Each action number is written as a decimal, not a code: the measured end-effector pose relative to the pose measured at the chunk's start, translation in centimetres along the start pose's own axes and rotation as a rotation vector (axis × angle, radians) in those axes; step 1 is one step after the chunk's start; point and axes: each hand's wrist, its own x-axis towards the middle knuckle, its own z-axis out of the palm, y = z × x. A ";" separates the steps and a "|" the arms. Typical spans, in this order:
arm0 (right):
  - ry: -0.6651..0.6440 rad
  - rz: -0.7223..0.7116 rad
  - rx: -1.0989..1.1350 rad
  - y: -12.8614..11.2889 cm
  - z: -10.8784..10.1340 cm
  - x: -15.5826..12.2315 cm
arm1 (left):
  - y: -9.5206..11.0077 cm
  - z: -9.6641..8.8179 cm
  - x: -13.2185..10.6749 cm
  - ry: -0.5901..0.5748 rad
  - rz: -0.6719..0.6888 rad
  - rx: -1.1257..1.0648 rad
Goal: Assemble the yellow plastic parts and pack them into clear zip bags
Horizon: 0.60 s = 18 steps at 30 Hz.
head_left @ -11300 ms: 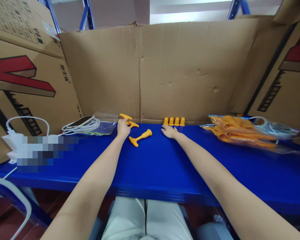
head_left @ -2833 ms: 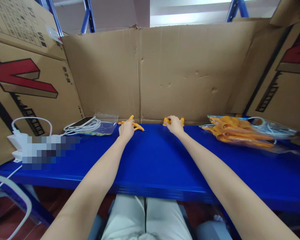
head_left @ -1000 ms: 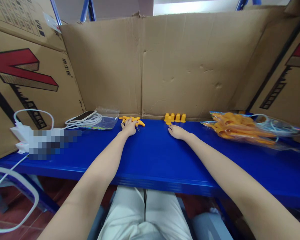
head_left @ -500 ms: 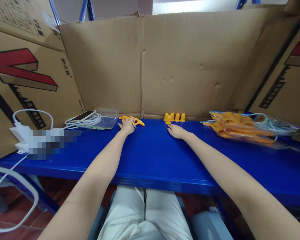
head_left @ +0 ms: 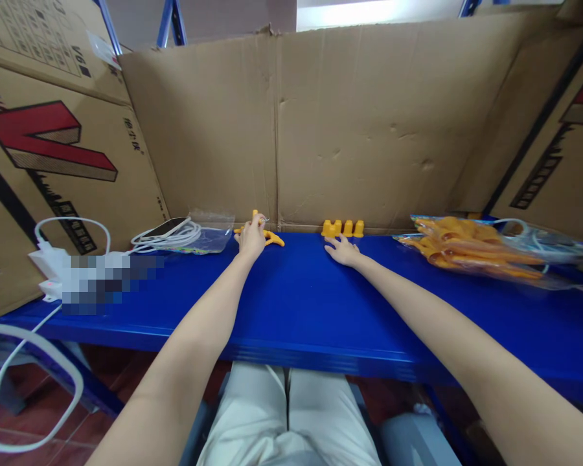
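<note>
My left hand point(head_left: 252, 239) is closed near the back of the blue table, with one end of a yellow plastic piece point(head_left: 255, 213) sticking up above its fingers. Beside and behind that hand lie several curved yellow plastic pieces point(head_left: 274, 238), partly covered by it. Low over the table, my right hand point(head_left: 342, 251) has its fingers apart and nothing visible in them. Its fingertips are just in front of small yellow cup-shaped pieces point(head_left: 348, 228), which stand in a row near the cardboard; whether they touch cannot be made out.
Cardboard panels point(head_left: 350, 129) wall off the back of the blue table point(head_left: 301, 304). On the right lie plastic bags of orange-yellow parts point(head_left: 471, 249). A phone point(head_left: 166, 226), a coiled white cable point(head_left: 190, 232) and a white plug adapter point(head_left: 51, 264) are at the left.
My left hand has risen slightly, lifting a yellow piece from the others. The front yellow cup-shaped piece now stands back in the row, and my right fingers have spread.
</note>
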 end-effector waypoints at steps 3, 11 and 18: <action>-0.051 0.046 0.022 -0.5 -0.2 0.6 | 0.2 -0.1 0.0 0.053 -0.008 -0.030; -0.031 0.067 0.046 -0.8 0.1 2.1 | 0.1 0.5 -0.5 0.045 0.245 -0.050; 0.169 -0.079 0.161 -0.8 -0.1 1.2 | 0.7 0.6 -1.5 -0.194 0.418 0.038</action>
